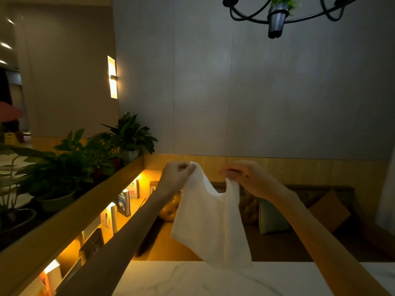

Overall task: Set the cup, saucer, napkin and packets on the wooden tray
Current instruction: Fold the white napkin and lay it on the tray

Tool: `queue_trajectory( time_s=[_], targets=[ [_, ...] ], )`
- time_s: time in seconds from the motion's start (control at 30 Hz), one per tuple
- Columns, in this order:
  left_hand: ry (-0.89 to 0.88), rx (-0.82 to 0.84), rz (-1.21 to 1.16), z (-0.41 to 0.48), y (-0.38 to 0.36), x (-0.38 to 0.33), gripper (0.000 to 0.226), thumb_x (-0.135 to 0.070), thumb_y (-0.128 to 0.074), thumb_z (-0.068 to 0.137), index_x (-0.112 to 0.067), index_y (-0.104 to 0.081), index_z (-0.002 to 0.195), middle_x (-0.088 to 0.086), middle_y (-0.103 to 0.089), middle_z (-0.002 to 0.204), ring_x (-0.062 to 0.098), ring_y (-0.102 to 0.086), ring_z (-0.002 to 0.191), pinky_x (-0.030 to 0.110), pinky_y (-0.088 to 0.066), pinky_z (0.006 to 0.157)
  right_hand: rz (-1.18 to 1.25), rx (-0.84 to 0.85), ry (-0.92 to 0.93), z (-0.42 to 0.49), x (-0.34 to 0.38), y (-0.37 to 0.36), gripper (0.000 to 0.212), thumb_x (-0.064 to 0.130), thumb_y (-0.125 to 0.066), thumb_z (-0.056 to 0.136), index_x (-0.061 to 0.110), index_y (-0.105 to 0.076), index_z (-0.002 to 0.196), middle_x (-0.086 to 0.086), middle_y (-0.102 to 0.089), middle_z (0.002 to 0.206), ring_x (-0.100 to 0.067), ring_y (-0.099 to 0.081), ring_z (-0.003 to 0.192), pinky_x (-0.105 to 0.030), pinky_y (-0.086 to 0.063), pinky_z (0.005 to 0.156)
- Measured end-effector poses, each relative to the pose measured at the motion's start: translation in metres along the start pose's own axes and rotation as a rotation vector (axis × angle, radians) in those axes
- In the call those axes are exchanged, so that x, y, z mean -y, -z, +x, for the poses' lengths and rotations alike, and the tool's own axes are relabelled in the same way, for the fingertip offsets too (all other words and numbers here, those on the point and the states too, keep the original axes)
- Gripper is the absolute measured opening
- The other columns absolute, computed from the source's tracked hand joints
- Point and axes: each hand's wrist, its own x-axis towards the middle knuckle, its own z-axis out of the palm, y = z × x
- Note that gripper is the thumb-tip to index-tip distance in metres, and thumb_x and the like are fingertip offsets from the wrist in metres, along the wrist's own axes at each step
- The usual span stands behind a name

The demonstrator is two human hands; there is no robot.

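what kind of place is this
Likely a cafe or restaurant booth: a marble-look table, a padded bench with cushions across from it, and a lit shelf of books under potted plants.

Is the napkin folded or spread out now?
Spread: the napkin hangs open, its top corners pinched by the left hand and right hand.
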Motion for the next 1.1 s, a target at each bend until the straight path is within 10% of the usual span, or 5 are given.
queue_trajectory(
  time_s=[0.2, 0.43, 0.77, 0.97, 1.1],
  targets=[
    [0.077, 0.076, -0.095, -0.006, -0.012, -0.013, 0.03, -0.027, -0.051, 0.099, -0.004, -0.069, 0.094, 0.018, -0.066, 0.089, 0.029, -0.065, 0.083, 0.041, -0.056, 0.076, 0.385, 0.129, 0.096, 0.021, 0.025, 0.002, 0.023, 0.017, -0.052, 0.096, 0.027, -0.063, 0.114, 0.015, -0.065, 0.106, -0.004, -0.064, 0.097, -0.022, -0.055, 0.08],
    [0.256, -0.012, -0.147, 0.004, 0.005, -0.001, 0.022, -0.022, -0.05, 0.099, -0.006, -0.065, 0.096, 0.007, -0.062, 0.086, 0.019, -0.061, 0.079, 0.023, -0.049, 0.063, 1.037, -0.593, -0.385, 0.024, -0.008, 0.029, 0.024, 0.02, -0.048, 0.099, 0.009, -0.055, 0.119, -0.006, -0.061, 0.095, -0.018, -0.062, 0.08, -0.027, -0.057, 0.066],
    [0.069, 0.059, -0.107, -0.004, -0.014, -0.021, 0.021, -0.026, -0.055, 0.097, -0.013, -0.069, 0.089, 0.002, -0.067, 0.082, 0.017, -0.066, 0.078, 0.024, -0.051, 0.062, 0.056, 0.129, 0.037, -0.001, 0.044, 0.008, 0.015, 0.028, -0.058, 0.091, 0.037, -0.066, 0.101, 0.018, -0.063, 0.097, -0.005, -0.061, 0.088, -0.023, -0.055, 0.073],
    [-0.233, 0.162, -0.259, -0.016, -0.008, -0.033, 0.02, -0.022, -0.055, 0.096, -0.014, -0.068, 0.11, 0.0, -0.072, 0.096, 0.012, -0.071, 0.09, 0.023, -0.058, 0.071, 0.599, 0.415, -0.078, -0.007, 0.061, 0.036, 0.014, 0.026, -0.062, 0.088, 0.032, -0.067, 0.1, 0.013, -0.062, 0.108, -0.015, -0.063, 0.096, -0.028, -0.057, 0.073],
    [-0.232, 0.146, -0.3, -0.018, 0.001, -0.038, 0.016, -0.02, -0.055, 0.096, -0.02, -0.067, 0.107, -0.003, -0.071, 0.097, 0.011, -0.071, 0.089, 0.021, -0.058, 0.07, 0.339, 0.287, -0.115, -0.002, 0.072, 0.043, 0.016, 0.03, -0.063, 0.089, 0.044, -0.064, 0.095, 0.015, -0.064, 0.101, -0.011, -0.065, 0.091, -0.03, -0.06, 0.071]
  ],
)
